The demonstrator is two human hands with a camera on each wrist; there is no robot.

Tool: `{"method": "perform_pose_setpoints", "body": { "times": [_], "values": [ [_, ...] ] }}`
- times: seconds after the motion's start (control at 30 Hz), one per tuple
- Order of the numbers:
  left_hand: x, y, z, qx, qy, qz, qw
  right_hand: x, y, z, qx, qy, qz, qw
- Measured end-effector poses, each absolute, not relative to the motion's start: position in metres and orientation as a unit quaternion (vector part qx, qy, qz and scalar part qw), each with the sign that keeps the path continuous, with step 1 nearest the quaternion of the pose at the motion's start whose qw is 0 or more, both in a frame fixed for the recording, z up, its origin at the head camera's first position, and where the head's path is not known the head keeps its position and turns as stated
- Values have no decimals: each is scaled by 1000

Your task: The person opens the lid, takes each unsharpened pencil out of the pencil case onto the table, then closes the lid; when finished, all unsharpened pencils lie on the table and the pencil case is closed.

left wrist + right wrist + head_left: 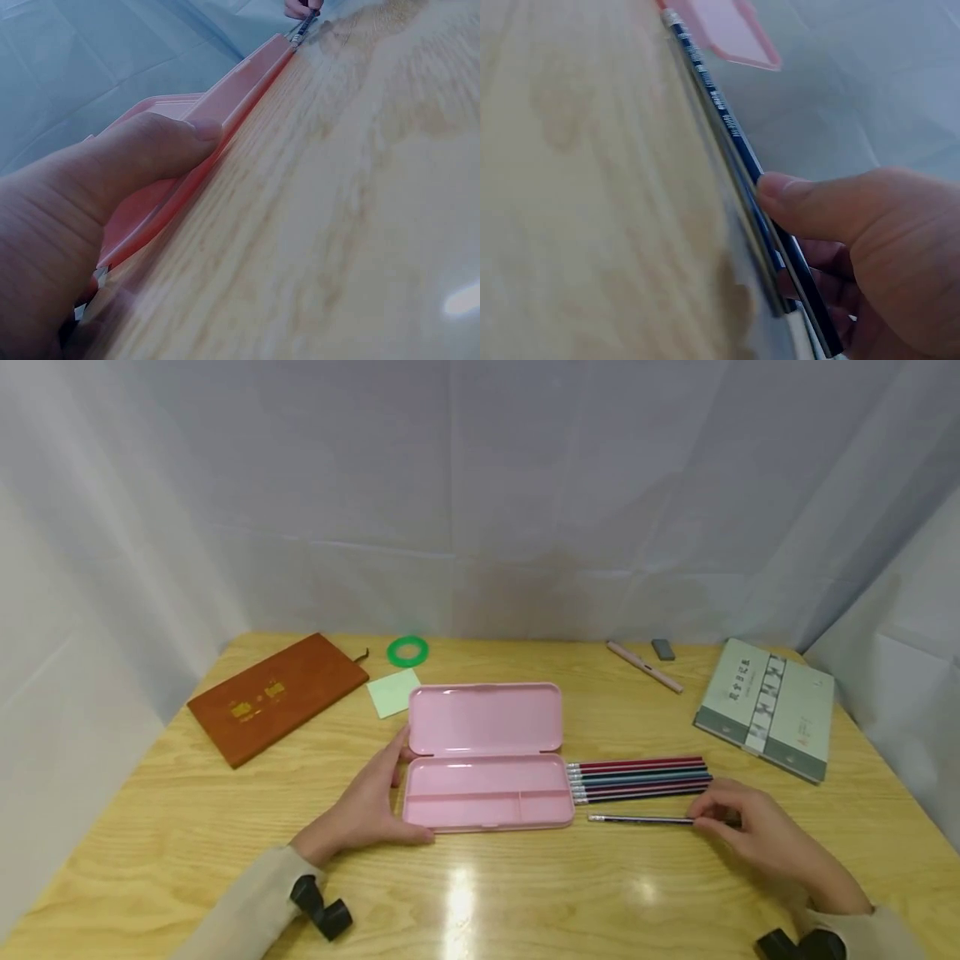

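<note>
An opened pink pencil case (461, 814) lies on the table with its lid folded back and no contents in its compartments. My left hand (363, 806) grips its left end, the thumb (180, 142) along the front wall and the fingers round the side and back, partly hidden. To the right, my right hand (761, 831) pinches the far end of a dark pencil (637, 819) between thumb and fingers. Its white eraser end points at the case. Just behind that pencil, several pencils (637, 778) in red, blue and dark colours lie side by side, eraser ends by the case.
A brown notebook (281, 697), a green tape ring (407, 652) and pale green sticky notes (393, 693) lie at the back left. At the back right are a pink pen (643, 667), a grey eraser (663, 649) and a grey-green notebook (772, 706). White cloth (495, 502) hangs behind.
</note>
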State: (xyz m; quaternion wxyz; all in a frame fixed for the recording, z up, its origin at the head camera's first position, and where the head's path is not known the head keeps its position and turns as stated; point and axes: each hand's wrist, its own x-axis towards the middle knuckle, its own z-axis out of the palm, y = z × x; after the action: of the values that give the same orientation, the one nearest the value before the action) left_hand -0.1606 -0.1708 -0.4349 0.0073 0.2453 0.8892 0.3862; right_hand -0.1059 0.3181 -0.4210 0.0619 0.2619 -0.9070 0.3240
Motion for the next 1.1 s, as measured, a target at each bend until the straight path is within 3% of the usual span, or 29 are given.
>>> {"method": "perform_pose_setpoints", "body": {
  "times": [0.33, 0.87, 1.1],
  "values": [
    [-161, -171, -435, 246, 890, 383, 5, -120, 294, -430, 297, -907, 267, 137],
    [-161, -173, -435, 250, 890, 382, 2, -155, 226, -416, 317, -910, 257, 77],
    [-162, -172, -437, 244, 892, 380, 11, -187, 193, -413, 267, -902, 333, 67]
  ]
}}
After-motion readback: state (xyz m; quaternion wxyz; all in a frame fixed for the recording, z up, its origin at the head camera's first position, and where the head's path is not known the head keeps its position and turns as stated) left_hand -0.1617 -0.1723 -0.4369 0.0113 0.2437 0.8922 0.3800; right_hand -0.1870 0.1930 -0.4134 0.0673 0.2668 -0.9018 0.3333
